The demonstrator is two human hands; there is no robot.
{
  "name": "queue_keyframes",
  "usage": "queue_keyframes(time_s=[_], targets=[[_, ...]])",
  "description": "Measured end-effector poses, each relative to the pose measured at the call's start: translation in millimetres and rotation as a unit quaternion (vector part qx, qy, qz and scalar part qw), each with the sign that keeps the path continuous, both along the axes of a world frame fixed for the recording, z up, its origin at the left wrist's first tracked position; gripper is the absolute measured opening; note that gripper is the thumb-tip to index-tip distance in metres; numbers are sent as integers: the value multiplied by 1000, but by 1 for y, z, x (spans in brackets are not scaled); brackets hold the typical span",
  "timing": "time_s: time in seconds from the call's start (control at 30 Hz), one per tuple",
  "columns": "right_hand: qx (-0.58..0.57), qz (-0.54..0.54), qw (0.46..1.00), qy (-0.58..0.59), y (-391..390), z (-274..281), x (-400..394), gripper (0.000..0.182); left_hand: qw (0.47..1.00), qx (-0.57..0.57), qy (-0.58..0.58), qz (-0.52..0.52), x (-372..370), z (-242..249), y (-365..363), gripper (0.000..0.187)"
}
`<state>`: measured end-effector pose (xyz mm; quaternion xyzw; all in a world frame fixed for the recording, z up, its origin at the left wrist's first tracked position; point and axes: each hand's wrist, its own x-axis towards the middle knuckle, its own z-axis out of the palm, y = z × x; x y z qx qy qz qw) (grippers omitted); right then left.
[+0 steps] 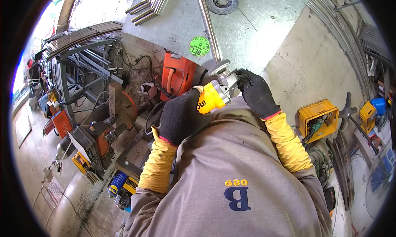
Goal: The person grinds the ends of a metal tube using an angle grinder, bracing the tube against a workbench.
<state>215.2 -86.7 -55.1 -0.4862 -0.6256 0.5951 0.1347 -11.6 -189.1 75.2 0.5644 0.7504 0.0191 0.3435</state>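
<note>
Steel tabletop [264, 26] is carrying a tube [208, 24] running away; left hand [180, 118] gripping the grinder [211, 97] body, right hand [256, 92] (nearer the tube) clamping its head.

Metal workshop: steel table [264, 26] with tubes [148, 3] and a flap disc [222, 1], orange welder [177, 74], chop saw [123, 107], racks of bars [82, 34], tangled cables [132, 63], yellow crate [317, 119] on concrete floor.

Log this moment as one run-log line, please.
left hand: grips yellow angle grinder body | right hand: at grinder head | disc: against metal tube on steel table
</note>
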Motion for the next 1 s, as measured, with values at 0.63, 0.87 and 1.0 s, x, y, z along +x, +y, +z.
queue_keyframes(time_s=[0.63, 0.87, 1.0], targets=[[-127, 121, 984, 30, 45, 26, 9, 40, 989, 81, -23, 120, -3, -26, -66, 64], [-342, 28, 935, 85, 56, 54, 11, 41, 985, 83, -31, 150, -2, -27, -72, 64], [-474, -18, 875, 100, 57, 69, 3, 44, 986, 87, -45, 138, -4, -28, -67, 67]])
